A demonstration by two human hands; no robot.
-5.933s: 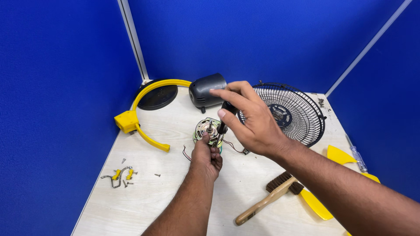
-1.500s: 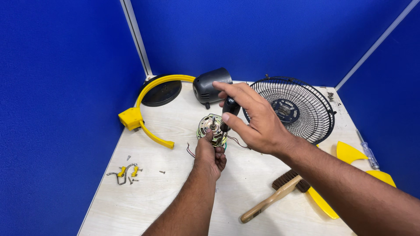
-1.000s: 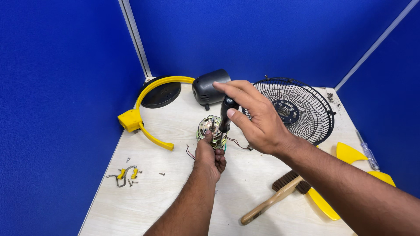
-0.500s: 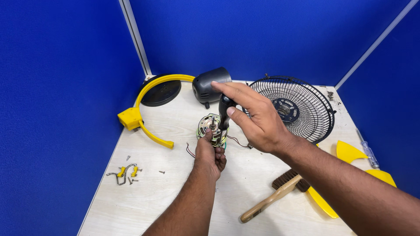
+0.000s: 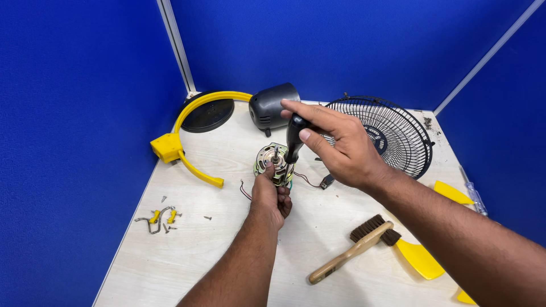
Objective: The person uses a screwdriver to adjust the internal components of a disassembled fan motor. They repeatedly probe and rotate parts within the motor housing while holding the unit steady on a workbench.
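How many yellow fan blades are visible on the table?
3 show: one blade beside the wooden brush, one at the right edge below the wire grille, and a tip at the bottom right corner. The right arm may hide more.

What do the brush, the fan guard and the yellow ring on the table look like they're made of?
The brush looks like pale unfinished wood with dark bristles; grain-coloured handle. The fan guard seems to be thin metal wire, coated black, judging by its fine spokes. The yellow ring looks like moulded plastic, smooth and evenly coloured with a slight sheen.
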